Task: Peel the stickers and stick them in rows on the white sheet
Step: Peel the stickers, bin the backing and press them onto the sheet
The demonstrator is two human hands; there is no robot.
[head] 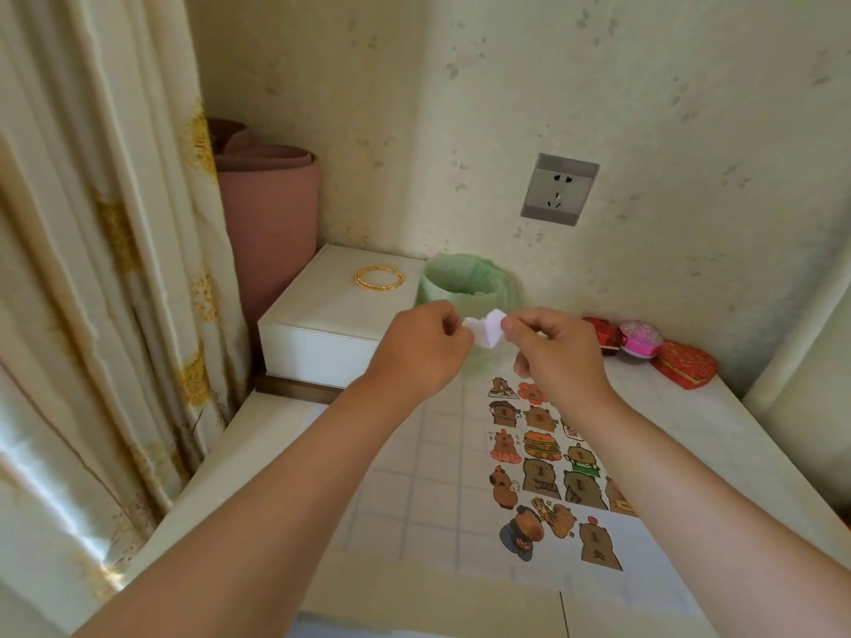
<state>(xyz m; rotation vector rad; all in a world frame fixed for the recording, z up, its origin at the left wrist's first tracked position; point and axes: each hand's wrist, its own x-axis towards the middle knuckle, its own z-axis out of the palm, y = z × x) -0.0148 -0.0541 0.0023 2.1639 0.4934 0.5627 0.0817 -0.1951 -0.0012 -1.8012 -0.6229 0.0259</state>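
The bin [465,287] is lined in pale green. Left of it sits a white box [322,324] bearing gold bangles [380,278]. Farther left are a dusty-pink roll [271,209] and a cream curtain [92,223] with gold flowers. Right of the bin lie red patterned boxes [684,363] and a pink ball [640,338]. In front of it are a white paper scrap [486,331] and brown cartoon stickers [543,472] on the pale, grid-patterned bench [414,476].
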